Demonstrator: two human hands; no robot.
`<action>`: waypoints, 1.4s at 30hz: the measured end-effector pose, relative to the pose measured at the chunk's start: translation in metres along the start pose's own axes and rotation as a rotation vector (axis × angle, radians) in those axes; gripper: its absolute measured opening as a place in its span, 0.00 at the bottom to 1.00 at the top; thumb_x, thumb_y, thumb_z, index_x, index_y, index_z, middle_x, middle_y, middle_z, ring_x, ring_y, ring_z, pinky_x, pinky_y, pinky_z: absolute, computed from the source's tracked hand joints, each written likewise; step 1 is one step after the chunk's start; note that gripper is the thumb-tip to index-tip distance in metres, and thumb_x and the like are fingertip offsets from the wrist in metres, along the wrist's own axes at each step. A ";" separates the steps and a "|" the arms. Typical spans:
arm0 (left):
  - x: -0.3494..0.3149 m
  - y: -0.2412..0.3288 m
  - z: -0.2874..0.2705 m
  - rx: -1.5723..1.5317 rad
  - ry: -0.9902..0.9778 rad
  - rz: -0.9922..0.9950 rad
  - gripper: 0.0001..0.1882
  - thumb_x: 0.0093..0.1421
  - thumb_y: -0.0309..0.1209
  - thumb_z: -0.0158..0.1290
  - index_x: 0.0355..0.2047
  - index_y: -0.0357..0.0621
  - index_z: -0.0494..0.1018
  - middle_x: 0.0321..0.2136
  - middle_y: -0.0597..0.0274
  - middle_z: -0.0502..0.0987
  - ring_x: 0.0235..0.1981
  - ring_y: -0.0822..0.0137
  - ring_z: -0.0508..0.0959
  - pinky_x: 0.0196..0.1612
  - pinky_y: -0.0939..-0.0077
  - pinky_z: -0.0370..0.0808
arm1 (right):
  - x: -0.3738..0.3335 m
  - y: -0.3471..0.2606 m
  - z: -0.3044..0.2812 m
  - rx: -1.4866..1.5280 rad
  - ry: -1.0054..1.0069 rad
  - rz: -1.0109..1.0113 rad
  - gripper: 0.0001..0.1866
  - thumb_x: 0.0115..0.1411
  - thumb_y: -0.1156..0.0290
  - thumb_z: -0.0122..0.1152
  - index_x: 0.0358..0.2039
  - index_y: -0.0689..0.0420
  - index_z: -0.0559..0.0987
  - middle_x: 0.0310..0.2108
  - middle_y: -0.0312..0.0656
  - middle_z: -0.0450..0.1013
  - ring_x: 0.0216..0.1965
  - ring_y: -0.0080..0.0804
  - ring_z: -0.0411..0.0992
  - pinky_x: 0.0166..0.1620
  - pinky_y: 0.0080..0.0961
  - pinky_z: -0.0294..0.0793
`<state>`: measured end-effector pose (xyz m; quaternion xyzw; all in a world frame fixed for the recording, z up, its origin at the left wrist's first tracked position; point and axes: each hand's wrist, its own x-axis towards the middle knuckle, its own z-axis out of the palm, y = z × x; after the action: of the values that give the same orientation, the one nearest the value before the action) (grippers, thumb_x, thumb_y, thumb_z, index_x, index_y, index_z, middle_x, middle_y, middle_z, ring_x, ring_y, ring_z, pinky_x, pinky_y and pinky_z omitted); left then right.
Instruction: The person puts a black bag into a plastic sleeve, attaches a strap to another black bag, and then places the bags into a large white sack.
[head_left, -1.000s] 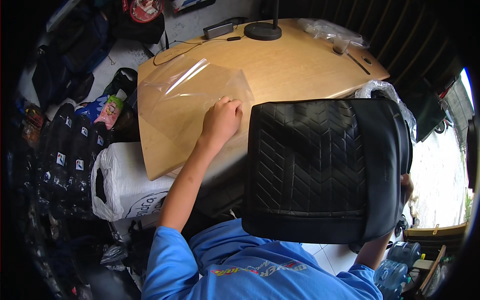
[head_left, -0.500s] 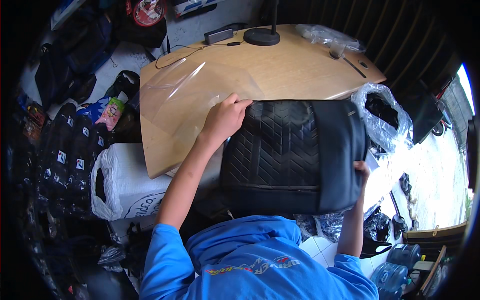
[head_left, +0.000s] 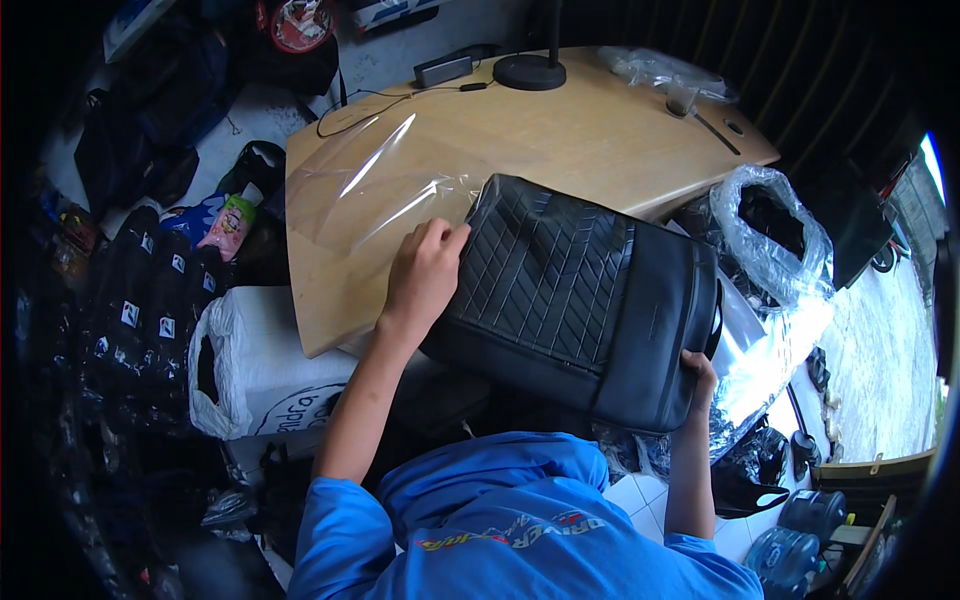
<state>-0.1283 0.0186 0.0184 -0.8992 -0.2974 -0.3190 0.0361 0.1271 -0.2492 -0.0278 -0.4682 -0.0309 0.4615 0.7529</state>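
A black backpack with an embossed chevron panel is held tilted in front of me, over the table's near edge. My left hand is closed on its left edge, fingertips curled at the rim. On the right, my right hand grips the opposite end near the lower corner, most of its fingers hidden beneath the bag. A sheet of clear plastic film lies on the table beyond my left hand and reaches to the backpack's upper left corner.
The curved wooden table carries a black stand base, a dark box with a cable and a plastic cup. White sack and wrapped black goods lie left. A clear plastic bag and blue water jugs are right.
The backpack has turned clockwise, its right end dropping nearer to me. My left hand has moved left and down along its edge; my right hand has moved slightly left and down.
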 end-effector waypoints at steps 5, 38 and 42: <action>-0.013 -0.011 0.001 -0.062 -0.011 -0.029 0.11 0.53 0.20 0.48 0.37 0.40 0.73 0.30 0.56 0.71 0.29 0.56 0.77 0.32 0.66 0.76 | 0.005 0.001 -0.005 -0.007 0.034 -0.058 0.24 0.45 0.70 0.51 0.40 0.76 0.71 0.33 0.56 0.74 0.31 0.44 0.77 0.37 0.31 0.81; -0.006 -0.034 -0.018 -0.901 -0.168 -0.251 0.17 0.52 0.15 0.55 0.43 0.37 0.74 0.29 0.66 0.76 0.21 0.85 0.67 0.26 0.91 0.64 | 0.014 -0.017 0.010 0.145 0.097 -0.018 0.14 0.51 0.73 0.55 0.34 0.71 0.75 0.29 0.52 0.76 0.25 0.38 0.78 0.30 0.27 0.82; -0.012 -0.035 -0.015 -0.877 -0.199 -0.302 0.18 0.53 0.13 0.52 0.45 0.34 0.73 0.33 0.63 0.77 0.24 0.85 0.68 0.29 0.92 0.65 | 0.011 -0.005 0.018 0.203 0.032 -0.046 0.15 0.51 0.74 0.53 0.35 0.73 0.74 0.30 0.53 0.76 0.26 0.39 0.78 0.31 0.27 0.82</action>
<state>-0.1636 0.0367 0.0187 -0.8024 -0.2640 -0.3287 -0.4225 0.1278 -0.2298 -0.0182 -0.3961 0.0174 0.4374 0.8072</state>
